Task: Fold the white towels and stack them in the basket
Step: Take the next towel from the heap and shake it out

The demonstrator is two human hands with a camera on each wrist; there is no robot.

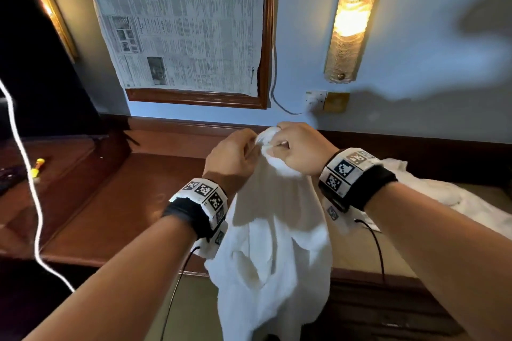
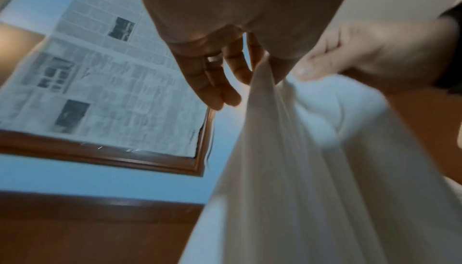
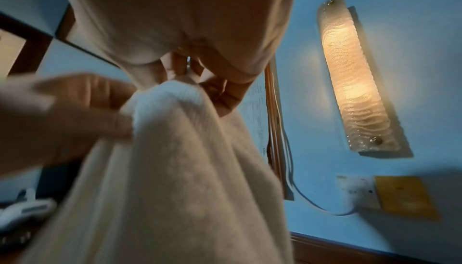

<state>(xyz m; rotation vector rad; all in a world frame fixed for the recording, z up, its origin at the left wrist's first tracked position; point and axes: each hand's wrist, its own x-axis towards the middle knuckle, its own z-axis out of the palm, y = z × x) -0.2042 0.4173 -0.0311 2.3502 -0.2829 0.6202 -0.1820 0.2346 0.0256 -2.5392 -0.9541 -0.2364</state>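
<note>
Above the wooden desk (image 1: 116, 202), both hands pinch one white towel (image 1: 274, 257) at its bunched top: left hand (image 1: 232, 158), right hand (image 1: 302, 147). Step judged: finding corners before the first fold. Next: slide hands apart along the edge.

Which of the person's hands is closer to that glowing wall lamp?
Right. The right hand holds the towel just below-left of the wall lamp; the left hand is farther left.

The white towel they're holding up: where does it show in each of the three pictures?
Head: white towel hangs centre, below both hands.
Left wrist: white towel fills lower right.
Right wrist: white towel fills lower centre.
Shared landmark: the newspaper-covered frame on the blue wall.
</note>
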